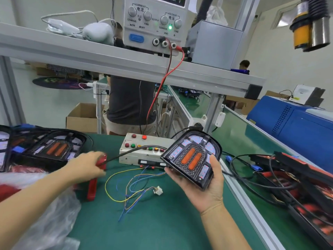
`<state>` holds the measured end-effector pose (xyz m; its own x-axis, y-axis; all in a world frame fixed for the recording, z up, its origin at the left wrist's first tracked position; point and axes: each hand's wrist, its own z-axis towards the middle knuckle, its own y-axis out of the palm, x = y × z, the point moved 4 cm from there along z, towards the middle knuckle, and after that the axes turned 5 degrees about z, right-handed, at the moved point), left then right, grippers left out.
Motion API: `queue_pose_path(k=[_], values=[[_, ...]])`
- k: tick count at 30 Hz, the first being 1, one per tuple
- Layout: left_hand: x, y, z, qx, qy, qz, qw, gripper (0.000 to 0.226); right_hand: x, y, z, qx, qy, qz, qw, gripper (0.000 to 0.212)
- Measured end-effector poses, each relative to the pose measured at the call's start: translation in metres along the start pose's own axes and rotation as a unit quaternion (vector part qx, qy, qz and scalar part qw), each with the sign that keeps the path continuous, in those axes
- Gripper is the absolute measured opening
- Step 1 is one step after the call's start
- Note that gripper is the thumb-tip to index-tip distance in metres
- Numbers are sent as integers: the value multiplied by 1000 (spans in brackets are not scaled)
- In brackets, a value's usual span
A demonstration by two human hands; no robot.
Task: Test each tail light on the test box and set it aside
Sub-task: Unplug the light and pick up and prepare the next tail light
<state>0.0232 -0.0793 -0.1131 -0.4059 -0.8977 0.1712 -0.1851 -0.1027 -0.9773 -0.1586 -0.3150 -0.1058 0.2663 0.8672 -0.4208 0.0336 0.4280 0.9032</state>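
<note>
**Tail light up in the right hand, cable pinched in the left**

Right hand has the tail light cradled from below, palm up, thumb hooked over its right edge, fingers curled under the near side. The lamp is lifted off the green worktop and tilted, face up toward the camera, two orange strips showing in the middle of its dark housing. It hangs just right of the test box, overlapping that box's right end in this view.

Left hand sits over at the left, fingers closed on a red piece at the end of the black cable. That cable runs right, across the front of the test box with its row of red, green and yellow buttons, toward the held lamp.

Near the box, a loose tangle of yellow and blue wires lies on the worktop, ending in a small white plug.

Far left, more tail lights lie stacked; on the right, another pile of lamps with black cables. Up on the shelf, a power supply shows a green lamp lit.
</note>
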Motion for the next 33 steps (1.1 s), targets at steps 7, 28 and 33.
queue_pose_path(k=[7,28,33], values=[[-22,2,9,44,-11,-61,997,9,-2,-7,0,9,0,-4,1000,63],[59,-50,-34,261,275,-174,909,28,-18,-41,-12,183,76,-169,966,49],[3,-34,-19,190,152,-102,965,37,-45,-70,-22,248,132,-257,925,45]])
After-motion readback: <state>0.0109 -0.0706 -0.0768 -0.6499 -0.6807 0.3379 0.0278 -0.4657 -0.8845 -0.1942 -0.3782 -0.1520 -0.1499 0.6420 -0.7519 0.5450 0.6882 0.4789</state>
